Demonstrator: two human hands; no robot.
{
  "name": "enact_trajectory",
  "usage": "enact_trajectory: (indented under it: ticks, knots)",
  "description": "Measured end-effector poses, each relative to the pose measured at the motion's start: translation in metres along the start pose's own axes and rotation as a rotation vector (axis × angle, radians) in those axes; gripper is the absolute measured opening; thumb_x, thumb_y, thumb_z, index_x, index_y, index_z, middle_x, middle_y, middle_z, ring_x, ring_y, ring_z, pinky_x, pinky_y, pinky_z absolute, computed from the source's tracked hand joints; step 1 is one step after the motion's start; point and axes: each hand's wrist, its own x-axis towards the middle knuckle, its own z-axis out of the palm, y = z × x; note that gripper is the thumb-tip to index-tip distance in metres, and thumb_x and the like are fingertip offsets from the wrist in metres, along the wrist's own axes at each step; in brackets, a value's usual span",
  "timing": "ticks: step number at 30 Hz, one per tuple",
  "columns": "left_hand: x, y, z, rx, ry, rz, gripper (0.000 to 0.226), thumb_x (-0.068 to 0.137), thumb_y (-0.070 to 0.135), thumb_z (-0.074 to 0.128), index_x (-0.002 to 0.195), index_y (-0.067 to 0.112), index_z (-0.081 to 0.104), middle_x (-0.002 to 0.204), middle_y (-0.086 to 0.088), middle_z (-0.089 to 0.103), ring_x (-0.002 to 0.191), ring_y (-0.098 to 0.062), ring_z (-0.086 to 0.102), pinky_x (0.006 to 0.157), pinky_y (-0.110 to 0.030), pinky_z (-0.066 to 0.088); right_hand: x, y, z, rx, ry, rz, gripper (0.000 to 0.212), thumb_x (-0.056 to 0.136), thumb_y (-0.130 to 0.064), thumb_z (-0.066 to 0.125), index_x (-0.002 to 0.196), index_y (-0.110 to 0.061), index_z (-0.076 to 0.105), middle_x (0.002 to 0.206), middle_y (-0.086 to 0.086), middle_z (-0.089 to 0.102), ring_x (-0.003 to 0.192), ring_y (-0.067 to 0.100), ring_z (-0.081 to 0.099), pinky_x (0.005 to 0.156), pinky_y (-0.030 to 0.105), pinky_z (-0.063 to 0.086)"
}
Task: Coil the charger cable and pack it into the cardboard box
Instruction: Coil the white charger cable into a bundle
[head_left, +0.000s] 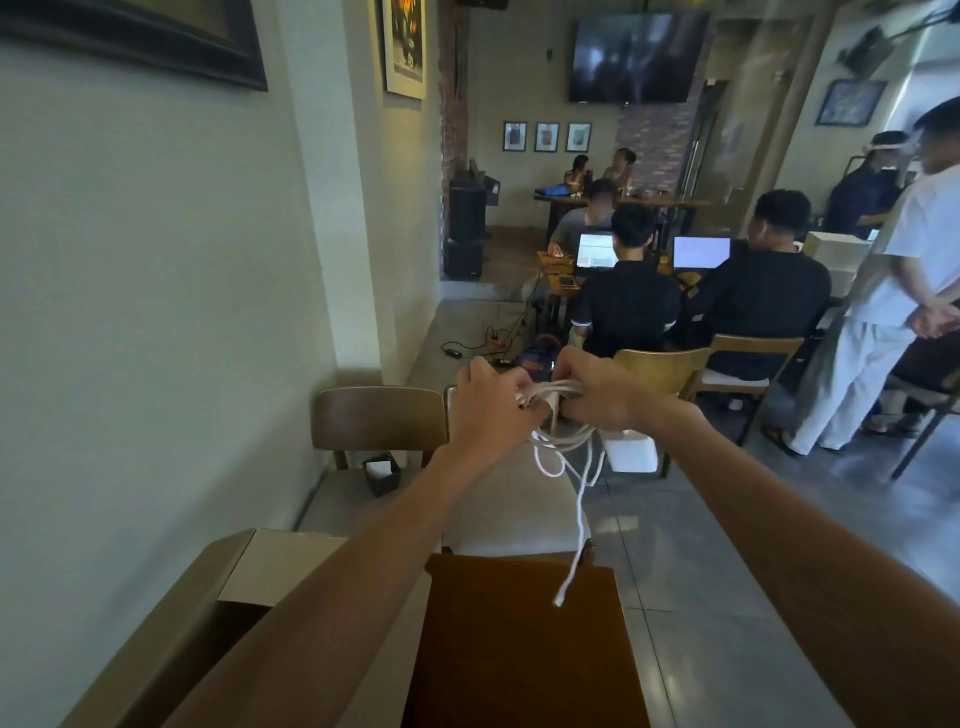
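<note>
While coiling: my left hand (485, 402) and right hand (597, 395) both grip the charger cable (550, 397) loops.
Loose tail: wind it in tightly.
Cardboard box (249, 571): open, waiting below.

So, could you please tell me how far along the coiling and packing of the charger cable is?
Partly done: several loops of the white charger cable are gathered between the left hand and right hand. In hand: both hands grip the bundle, with the white power brick below them. Left: the loose tail with its plug end hangs uncoiled, and nothing has gone into the open brown cardboard box yet.
</note>
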Motion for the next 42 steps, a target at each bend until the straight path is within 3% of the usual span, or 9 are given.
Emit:
enact_trajectory:
  ticks: [4, 11, 18, 22, 25, 29, 33, 36, 42]
  knots:
    - [0.002, -0.004, -0.007, -0.311, 0.041, 0.051, 0.038, 0.084, 0.051, 0.076, 0.069, 0.025, 0.052, 0.085, 0.007, 0.043, 0.080, -0.009, 0.044, 0.071, -0.023, 0.037, -0.002, 0.002, -0.003, 0.055, 0.023, 0.110, 0.025, 0.098, -0.033, 0.063, 0.105, -0.012, 0.054, 0.094, 0.007, 0.069, 0.079, 0.022, 0.068, 0.064, 0.032, 0.053]
    - [-0.006, 0.003, -0.023, -0.834, -0.094, -0.135, 0.050, 0.104, 0.046, 0.052, 0.065, 0.016, 0.049, 0.050, 0.011, 0.042, 0.048, -0.004, 0.042, 0.059, -0.021, 0.037, -0.023, 0.010, -0.001, 0.865, -0.150, 0.120, 0.026, 0.108, -0.021, 0.046, 0.103, -0.004, 0.064, 0.083, 0.010, 0.066, 0.068, 0.017, 0.064, 0.057, 0.026, 0.054]
    - [-0.005, -0.010, -0.017, -0.782, -0.133, -0.053, 0.037, 0.100, 0.025, 0.058, 0.066, 0.012, 0.052, 0.067, -0.006, 0.044, 0.063, -0.013, 0.044, 0.068, -0.033, 0.038, -0.034, 0.011, -0.014, 0.625, -0.323, 0.134, 0.027, 0.104, -0.027, 0.056, 0.106, -0.005, 0.073, 0.090, 0.013, 0.074, 0.073, 0.017, 0.069, 0.060, 0.023, 0.056]
    - [-0.008, -0.014, -0.013, -0.714, -0.199, -0.043, 0.022, 0.098, 0.021, 0.061, 0.078, 0.011, 0.063, 0.105, -0.004, 0.056, 0.090, -0.015, 0.057, 0.092, -0.039, 0.053, -0.035, 0.017, -0.016, 0.732, -0.299, 0.098, 0.024, 0.103, -0.017, 0.057, 0.110, 0.001, 0.071, 0.102, 0.017, 0.077, 0.088, 0.021, 0.075, 0.073, 0.023, 0.060]
    - [-0.007, -0.011, -0.011, -0.703, -0.324, 0.050, 0.009, 0.097, 0.023, 0.066, 0.105, 0.022, 0.062, 0.123, 0.003, 0.059, 0.104, -0.009, 0.064, 0.093, -0.033, 0.057, -0.032, 0.019, -0.017, 0.622, -0.219, 0.008, 0.020, 0.100, -0.013, 0.061, 0.110, 0.001, 0.071, 0.104, 0.024, 0.074, 0.092, 0.030, 0.073, 0.080, 0.031, 0.059]
    - [-0.002, 0.005, -0.013, -0.813, -0.411, -0.033, 0.044, 0.099, 0.034, 0.060, 0.143, 0.034, 0.052, 0.137, 0.008, 0.061, 0.123, -0.007, 0.059, 0.098, -0.028, 0.049, -0.036, 0.007, -0.021, 0.500, -0.010, -0.123, 0.023, 0.094, -0.001, 0.065, 0.079, -0.017, 0.071, 0.071, -0.004, 0.073, 0.068, 0.007, 0.070, 0.064, 0.019, 0.054]
    - [-0.001, 0.010, -0.019, -0.751, -0.316, 0.030, 0.025, 0.098, 0.037, 0.066, 0.117, 0.022, 0.069, 0.105, 0.003, 0.073, 0.093, -0.005, 0.070, 0.079, -0.021, 0.053, -0.030, 0.011, -0.016, 0.396, 0.173, -0.092, 0.023, 0.089, 0.001, 0.068, 0.068, 0.002, 0.059, 0.065, 0.007, 0.059, 0.063, 0.017, 0.055, 0.062, 0.032, 0.048]
    - [-0.007, 0.010, -0.020, -0.790, -0.240, 0.065, 0.015, 0.091, 0.021, 0.075, 0.087, 0.017, 0.061, 0.079, -0.003, 0.065, 0.069, -0.008, 0.062, 0.067, -0.022, 0.051, -0.030, 0.012, -0.017, 0.306, 0.363, 0.037, 0.034, 0.081, 0.014, 0.058, 0.058, -0.009, 0.049, 0.059, 0.004, 0.048, 0.060, 0.017, 0.043, 0.056, 0.024, 0.038]
    - [-0.021, 0.007, -0.018, -0.718, -0.399, 0.095, 0.018, 0.084, 0.028, 0.084, 0.086, 0.015, 0.071, 0.086, -0.006, 0.073, 0.074, -0.017, 0.065, 0.074, -0.039, 0.058, -0.029, 0.008, -0.020, 0.271, 0.624, 0.242, 0.049, 0.077, 0.022, 0.041, 0.056, -0.023, 0.048, 0.056, 0.000, 0.048, 0.056, 0.015, 0.042, 0.049, 0.023, 0.037]
